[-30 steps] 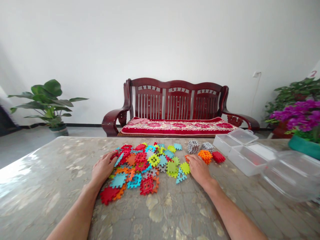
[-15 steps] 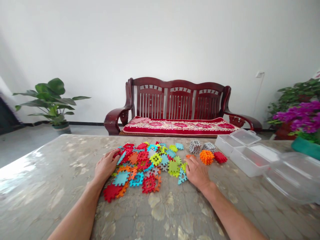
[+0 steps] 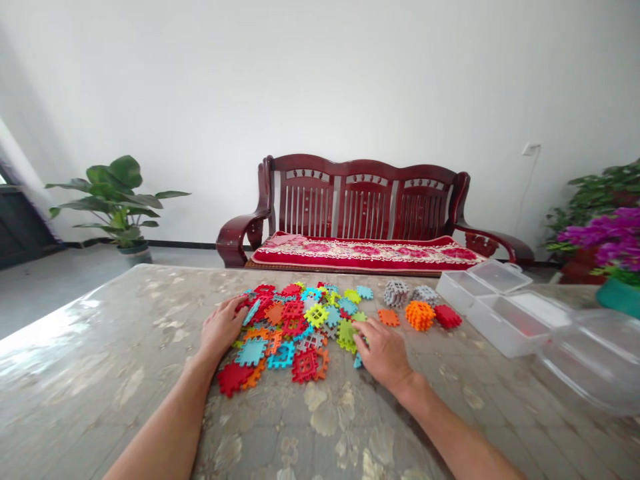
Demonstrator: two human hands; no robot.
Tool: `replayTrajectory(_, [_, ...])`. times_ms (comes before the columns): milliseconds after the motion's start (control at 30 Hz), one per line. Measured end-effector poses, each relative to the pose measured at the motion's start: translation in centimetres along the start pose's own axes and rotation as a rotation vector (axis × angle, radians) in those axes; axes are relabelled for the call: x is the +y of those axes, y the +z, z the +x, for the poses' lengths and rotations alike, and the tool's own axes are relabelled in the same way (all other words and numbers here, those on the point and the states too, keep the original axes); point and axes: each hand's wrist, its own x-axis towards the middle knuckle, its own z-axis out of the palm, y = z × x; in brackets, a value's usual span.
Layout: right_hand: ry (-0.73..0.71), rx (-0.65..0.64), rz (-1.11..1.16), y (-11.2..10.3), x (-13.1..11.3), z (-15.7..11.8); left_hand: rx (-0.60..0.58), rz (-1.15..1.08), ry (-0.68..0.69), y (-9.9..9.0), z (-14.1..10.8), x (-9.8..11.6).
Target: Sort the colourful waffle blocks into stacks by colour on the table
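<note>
A heap of notched plastic tiles (image 3: 293, 317) in red, blue, green, orange and grey spreads between my hands. My left hand (image 3: 225, 328) lies at its left edge, open, fingers stretched over red tiles. Beside its thumb, a light-blue tile (image 3: 251, 312) leans tilted; its contact with the hand is unclear. On the right edge, my right hand (image 3: 384, 350) is open, thumb and forefinger apart beside a green square tile (image 3: 346, 335). It partly covers a blue triangular tile (image 3: 357, 361). Behind it, a flat orange tile (image 3: 389, 317) lies on the table.
Orange (image 3: 419, 315), red (image 3: 447, 317) and grey tile stacks (image 3: 396, 293) stand to the right. Beyond them are clear plastic boxes (image 3: 510, 330) with lids. A wooden bench (image 3: 363, 200) is behind the table (image 3: 295, 433); a potted plant (image 3: 125, 200) stands left.
My right hand has left the orange tile on the table and moved left to the green tiles. My left hand stays at the heap. The view has shifted slightly.
</note>
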Motion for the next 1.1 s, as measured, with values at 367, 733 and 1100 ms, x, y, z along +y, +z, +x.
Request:
replayTrajectory(367, [0.077,-0.187,0.345,1.5,-5.8,0.1,0.018,0.006,0.001,0.4,0.1,-0.3])
replayTrajectory(733, [0.258,-0.124,0.885,2.4,-3.2,1.0,-0.017,0.008,-0.018,0.0,0.0,0.1])
replayTrajectory(1100, [0.433,0.052,0.961,0.6,3.7,3.1,-0.027,-0.006,-0.004,0.1,0.1,-0.1])
